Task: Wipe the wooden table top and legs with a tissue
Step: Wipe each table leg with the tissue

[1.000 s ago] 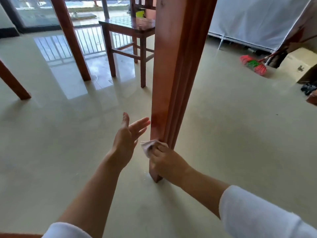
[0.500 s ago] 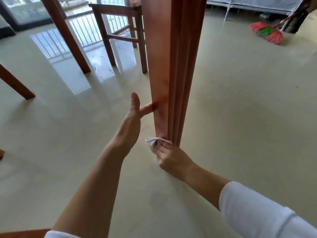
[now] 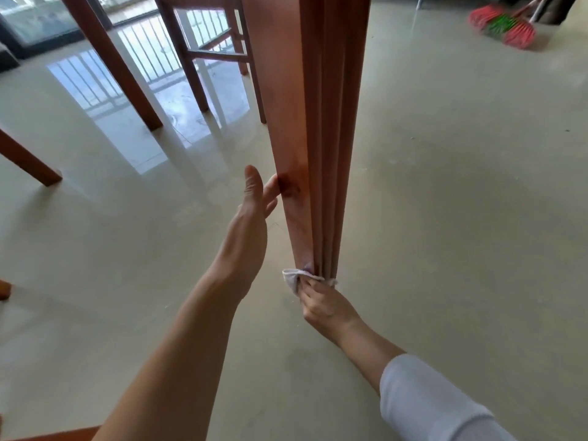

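Bright daylight from upper left, glare on floor [image 3: 133, 128], wide-angle edge bending

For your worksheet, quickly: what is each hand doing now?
Left hand: open, touching the table leg.
Right hand: holding the tissue at the leg's base.

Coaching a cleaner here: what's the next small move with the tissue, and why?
Probably slide the crumpled white tissue up the reddish grooved wooden table leg: the right hand pinches it at the leg's very bottom, while the left hand touches the leg higher up.
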Demonstrator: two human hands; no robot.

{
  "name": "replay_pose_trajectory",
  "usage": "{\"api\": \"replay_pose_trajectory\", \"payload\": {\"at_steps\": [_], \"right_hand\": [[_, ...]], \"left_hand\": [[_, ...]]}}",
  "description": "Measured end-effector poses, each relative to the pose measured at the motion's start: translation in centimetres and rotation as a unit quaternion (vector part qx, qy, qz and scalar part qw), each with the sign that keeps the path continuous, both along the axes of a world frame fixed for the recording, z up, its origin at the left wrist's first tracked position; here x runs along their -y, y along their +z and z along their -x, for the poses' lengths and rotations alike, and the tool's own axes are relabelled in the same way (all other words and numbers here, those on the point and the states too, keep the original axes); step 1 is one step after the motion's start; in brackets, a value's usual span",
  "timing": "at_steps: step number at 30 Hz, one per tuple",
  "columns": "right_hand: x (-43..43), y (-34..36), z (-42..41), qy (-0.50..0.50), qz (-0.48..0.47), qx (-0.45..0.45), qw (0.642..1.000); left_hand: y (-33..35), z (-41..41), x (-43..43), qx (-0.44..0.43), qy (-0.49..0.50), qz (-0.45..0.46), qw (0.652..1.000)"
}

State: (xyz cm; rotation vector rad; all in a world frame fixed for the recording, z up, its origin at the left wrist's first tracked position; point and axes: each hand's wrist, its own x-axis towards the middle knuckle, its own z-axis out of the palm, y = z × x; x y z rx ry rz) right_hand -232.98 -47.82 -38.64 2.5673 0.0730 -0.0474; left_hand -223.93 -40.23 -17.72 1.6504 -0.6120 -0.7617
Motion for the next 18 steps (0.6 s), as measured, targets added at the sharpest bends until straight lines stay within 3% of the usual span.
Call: {"api": "replay_pose_trajectory", "payload": {"at_steps": [3,5,8,9,11,12,13,16,17,18], "right_hand": [[-0.4,-4.1,-0.5,-0.034,0.024,-0.084,0.996],[-0.2,-5.1,0.2,-0.084,-0.007,-0.099,0.992],[0.6,-4.7,2.9,-0.159,-0.135,0.018,0.978],[0.4,-4.3,4.3,-0.186,-0.217,0.074,0.955],[0.7,-3.9,6.2,-0.285,-0.465,0.19,0.817],[0.9,-3.0,6.5,-0.363,-0.559,0.231,0.709],[0.9,-2.5,6.4,-0.43,-0.601,0.277,0.614],[0.5,-0.9,3.6,-0.528,-0.689,0.421,0.261],[0.1,-0.6,2.4,-0.516,-0.718,0.436,0.168],[-0.5,-0.7,1.3,-0.502,-0.739,0.433,0.121]], "left_hand": [[-0.2,0.2,0.0,-0.004,0.003,0.011,1.0],[-0.2,0.3,0.1,-0.002,-0.001,0.026,1.0],[0.1,1.0,0.1,0.056,-0.032,0.028,0.998],[0.2,1.2,0.2,0.084,-0.039,0.023,0.995],[-0.2,1.3,0.5,0.148,-0.023,0.017,0.989],[-0.6,1.1,0.7,0.181,-0.006,0.012,0.983],[-1.0,1.0,0.9,0.21,0.011,0.007,0.978],[-1.8,0.6,1.3,0.262,0.041,-0.004,0.964],[-1.9,0.4,1.3,0.266,0.047,-0.003,0.963],[-2.0,0.3,1.2,0.267,0.05,0.0,0.962]]}}
